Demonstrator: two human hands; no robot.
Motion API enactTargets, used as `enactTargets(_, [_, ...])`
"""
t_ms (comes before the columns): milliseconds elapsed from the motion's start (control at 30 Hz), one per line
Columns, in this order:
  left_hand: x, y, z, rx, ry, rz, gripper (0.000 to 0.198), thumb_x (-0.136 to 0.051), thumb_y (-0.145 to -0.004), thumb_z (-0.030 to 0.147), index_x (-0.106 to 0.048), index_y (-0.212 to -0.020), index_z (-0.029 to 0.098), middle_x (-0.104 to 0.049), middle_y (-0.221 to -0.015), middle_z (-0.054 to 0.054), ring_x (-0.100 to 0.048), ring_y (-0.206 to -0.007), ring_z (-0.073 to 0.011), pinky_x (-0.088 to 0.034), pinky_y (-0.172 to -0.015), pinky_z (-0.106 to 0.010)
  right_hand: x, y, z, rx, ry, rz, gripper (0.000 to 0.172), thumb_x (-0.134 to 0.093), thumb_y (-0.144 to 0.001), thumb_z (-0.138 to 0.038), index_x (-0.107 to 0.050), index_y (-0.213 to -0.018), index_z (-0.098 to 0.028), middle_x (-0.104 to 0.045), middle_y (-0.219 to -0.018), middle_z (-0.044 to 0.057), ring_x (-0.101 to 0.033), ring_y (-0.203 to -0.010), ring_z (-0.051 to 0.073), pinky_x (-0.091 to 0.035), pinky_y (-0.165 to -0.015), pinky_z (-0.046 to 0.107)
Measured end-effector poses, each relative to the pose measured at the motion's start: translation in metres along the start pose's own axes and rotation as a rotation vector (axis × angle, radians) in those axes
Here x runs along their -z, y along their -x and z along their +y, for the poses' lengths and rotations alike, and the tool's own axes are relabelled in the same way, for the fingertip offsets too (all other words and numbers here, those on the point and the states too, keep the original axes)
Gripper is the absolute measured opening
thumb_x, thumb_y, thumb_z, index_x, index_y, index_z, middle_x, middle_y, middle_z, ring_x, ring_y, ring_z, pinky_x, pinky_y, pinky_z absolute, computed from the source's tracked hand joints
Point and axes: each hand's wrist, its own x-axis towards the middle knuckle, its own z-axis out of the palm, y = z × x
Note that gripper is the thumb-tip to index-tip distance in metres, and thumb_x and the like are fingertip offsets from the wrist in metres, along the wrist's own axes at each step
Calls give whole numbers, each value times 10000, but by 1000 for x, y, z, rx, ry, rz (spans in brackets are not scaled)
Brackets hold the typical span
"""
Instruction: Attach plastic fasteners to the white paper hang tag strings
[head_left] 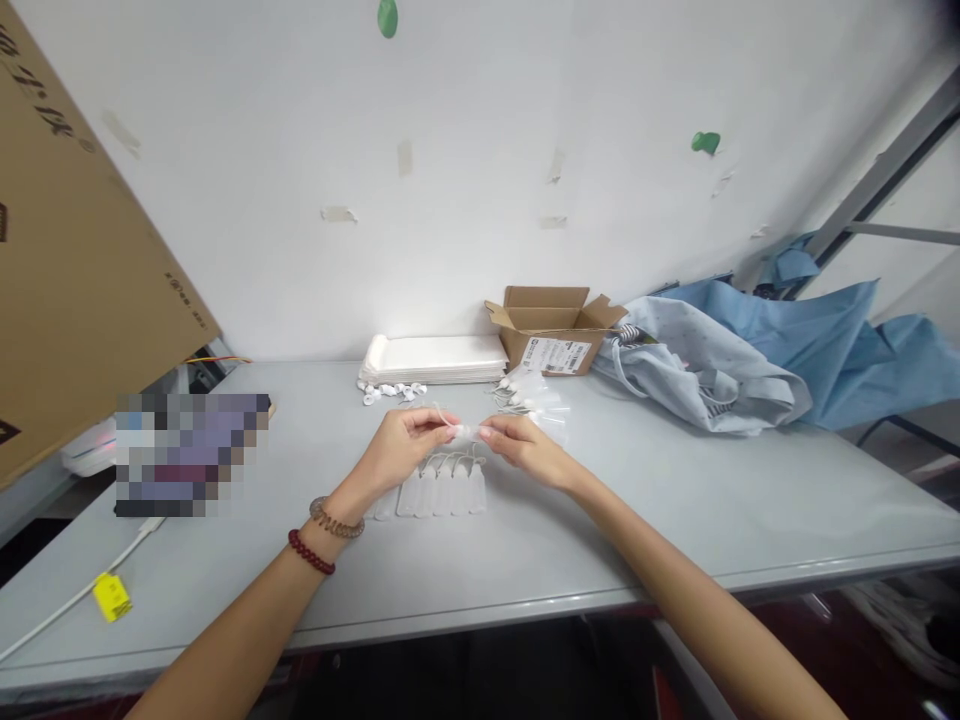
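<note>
My left hand (pixel 403 447) and my right hand (pixel 525 447) meet above the grey table (pixel 675 500), fingertips pinched on a small clear plastic pouch (pixel 466 432) held between them. Directly beneath lies a row of several similar clear pouches (pixel 442 492) laid side by side. My left wrist wears two bead bracelets. A loose heap of more clear pouches (pixel 536 397) sits just beyond my right hand.
A stack of white flat packs (pixel 435 358) lies by the wall, small white caps (pixel 390 391) in front of it. An open cardboard box (pixel 555 330) stands to the right, blue cloth (pixel 750 350) beyond. Large carton (pixel 67 260) at left; white cable with yellow tag (pixel 111 596).
</note>
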Motion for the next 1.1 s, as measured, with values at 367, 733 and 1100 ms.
enactTargets(367, [-1,0,3,-90,28,-57,244,-699,-737,353,-687,-868,148,-667,-989,-83,-609,-941,-215,-487,-846,-332,1,-1,3,-102,-333,-83,409,-509,-843,-505,-394,-615,-187,-259,-522,-75,-264,-441,66,-177,-445,244])
enactTargets(733, [-4,1,4,-33,-91,-157,272,-626,-788,394,-691,-823,132,-681,-799,-65,-623,-698,-166,-515,-667,-287,-1,-1,2,-138,-354,-96,395,-512,-841,-521,-543,-730,-143,-235,-508,-86,-234,-431,65,-163,-428,235])
enactTargets(1100, [-3,2,6,-25,-121,-162,339,-542,-846,454,-666,-868,139,-684,-797,-63,-629,-671,-157,-512,-624,-266,-2,0,2,-136,-385,-103,419,-475,-872,-532,-569,-760,-139,-215,-539,-81,-222,-443,61,-165,-434,228])
